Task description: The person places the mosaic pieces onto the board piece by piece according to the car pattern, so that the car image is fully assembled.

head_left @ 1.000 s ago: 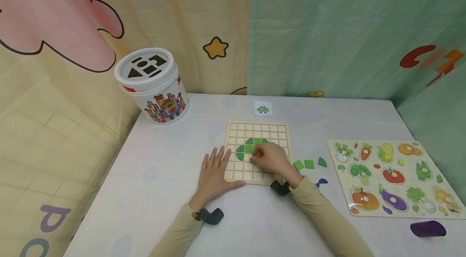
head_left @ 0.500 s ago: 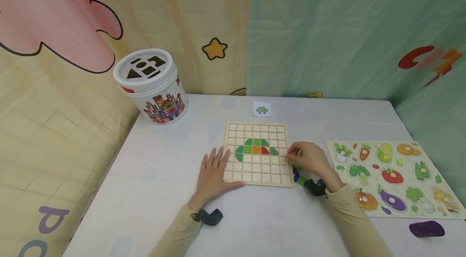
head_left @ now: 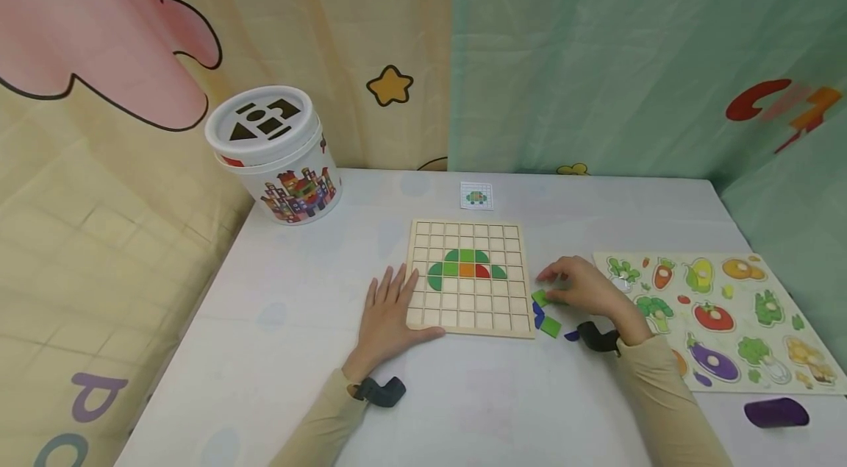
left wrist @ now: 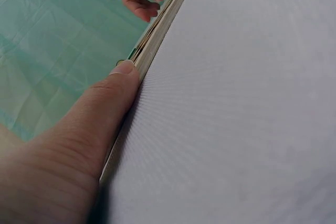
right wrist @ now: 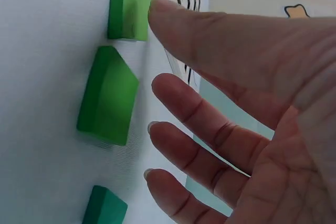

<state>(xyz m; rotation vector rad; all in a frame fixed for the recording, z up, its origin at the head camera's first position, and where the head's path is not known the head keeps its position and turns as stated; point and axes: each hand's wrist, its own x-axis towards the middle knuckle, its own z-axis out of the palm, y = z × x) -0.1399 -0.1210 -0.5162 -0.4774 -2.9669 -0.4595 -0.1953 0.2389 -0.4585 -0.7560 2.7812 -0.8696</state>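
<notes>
A wooden grid board (head_left: pixel 503 309) lies mid-table with green, orange and red tiles (head_left: pixel 466 266) set in its middle rows. My left hand (head_left: pixel 390 305) rests flat on the board's near left corner, its thumb (left wrist: pixel 118 87) pressed along the board's edge (left wrist: pixel 157 30). To the right of the board, my right hand (head_left: pixel 552 279) hovers low over loose green pieces (head_left: pixel 541 298) and a blue piece (head_left: pixel 537 315). Its fingers are loosely spread. The thumb tip (right wrist: pixel 163 11) touches the side of a light green tile (right wrist: pixel 128 6), with two more green pieces (right wrist: pixel 107 95) below it.
A white shape-sorter bucket (head_left: pixel 274 154) stands at the back left. A small pattern card (head_left: pixel 476 196) lies behind the board. A vegetable peg puzzle (head_left: pixel 717 316) fills the right side, with a purple object (head_left: pixel 776 413) near the front right edge. Curtains hang behind the table.
My right hand has left the board and moved right to the loose pieces, uncovering orange and red tiles in the pattern. The left hand has stayed put.
</notes>
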